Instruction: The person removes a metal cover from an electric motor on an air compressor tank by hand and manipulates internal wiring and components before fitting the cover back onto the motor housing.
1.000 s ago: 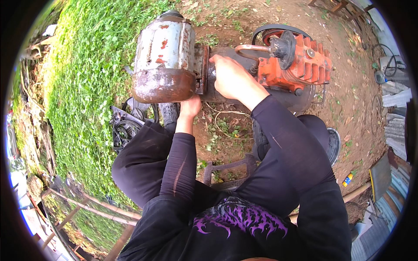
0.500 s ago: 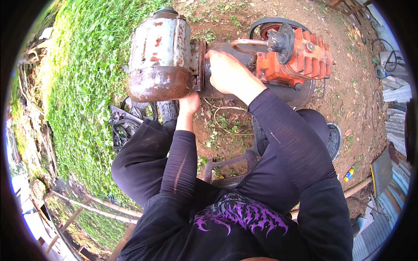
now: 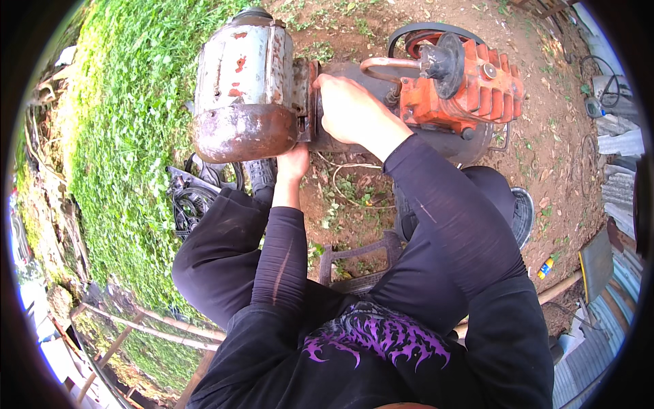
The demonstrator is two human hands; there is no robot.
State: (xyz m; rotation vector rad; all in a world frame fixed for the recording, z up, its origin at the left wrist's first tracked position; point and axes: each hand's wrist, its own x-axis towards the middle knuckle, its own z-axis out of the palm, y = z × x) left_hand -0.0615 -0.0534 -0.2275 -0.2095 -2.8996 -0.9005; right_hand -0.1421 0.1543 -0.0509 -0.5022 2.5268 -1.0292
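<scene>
A worn electric motor (image 3: 238, 75), pale grey with rust-red patches and a brown end cover, sits at the left end of a dark air compressor tank (image 3: 436, 148). My right hand (image 3: 354, 112) is closed, its curled fingertips against the rusty mounting plate (image 3: 313, 102) on the motor's right side. Whatever those fingers may hold is hidden. My left hand (image 3: 293, 163) reaches up under the motor's near right corner, its fingers out of sight beneath it. On the tank's right part stands an orange finned compressor pump (image 3: 487, 82).
A copper-coloured pipe (image 3: 381, 63) arches from the pump, and a belt wheel (image 3: 422, 33) stands behind it. Black cables (image 3: 191, 204) lie by my left foot. A low seat frame (image 3: 361, 255) shows between my legs. Corrugated metal sheets (image 3: 616, 293) line the right side.
The motor and both hands appear slightly further left, and the pump very slightly to the right. Both hands keep nearly the same grip and place on the machine.
</scene>
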